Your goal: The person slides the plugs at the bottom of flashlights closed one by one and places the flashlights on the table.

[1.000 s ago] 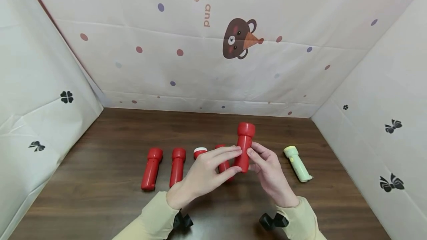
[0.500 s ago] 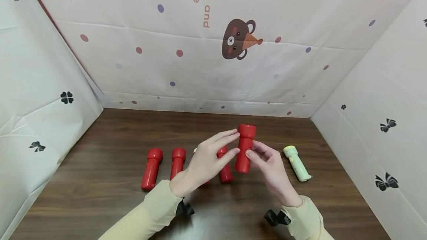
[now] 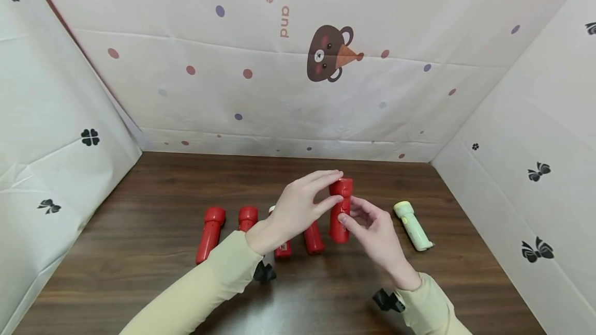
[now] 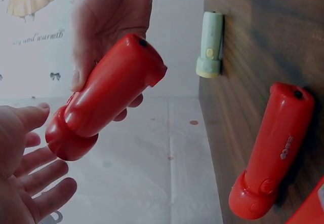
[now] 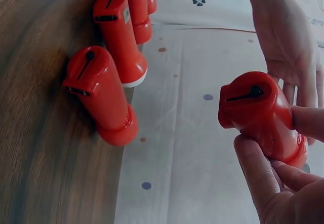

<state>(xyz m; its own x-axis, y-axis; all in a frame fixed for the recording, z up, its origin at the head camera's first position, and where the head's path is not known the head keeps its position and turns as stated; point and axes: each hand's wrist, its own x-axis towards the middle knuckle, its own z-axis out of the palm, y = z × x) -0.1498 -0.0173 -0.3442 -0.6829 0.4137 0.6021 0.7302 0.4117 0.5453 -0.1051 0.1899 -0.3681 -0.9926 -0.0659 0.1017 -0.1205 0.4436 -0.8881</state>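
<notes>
My right hand (image 3: pixel 379 234) holds a red flashlight (image 3: pixel 341 216) up over the table, thumb on one side of its barrel and fingers on the other. The flashlight's head points away from me; its tail shows a black slot in the right wrist view. My left hand (image 3: pixel 298 208) reaches in from the left with fingers extended beside the flashlight's head. In the left wrist view, the left fingers (image 4: pixel 48 178) are spread loosely near that head, not curled round it. Close below lies another red flashlight (image 3: pixel 313 238), partly covered by my left hand in the head view.
On the wooden table (image 3: pixel 326 293), more red flashlights lie in a row to the left, one with a white rim (image 5: pixel 135 79). A light green flashlight (image 3: pixel 413 226) lies at the right. White patterned sheets (image 3: pixel 209 92) wall the back and sides.
My left hand has drawn off the barrel and moved up toward the flashlight's head. The right hand keeps hold of the flashlight, which has shifted only slightly.
</notes>
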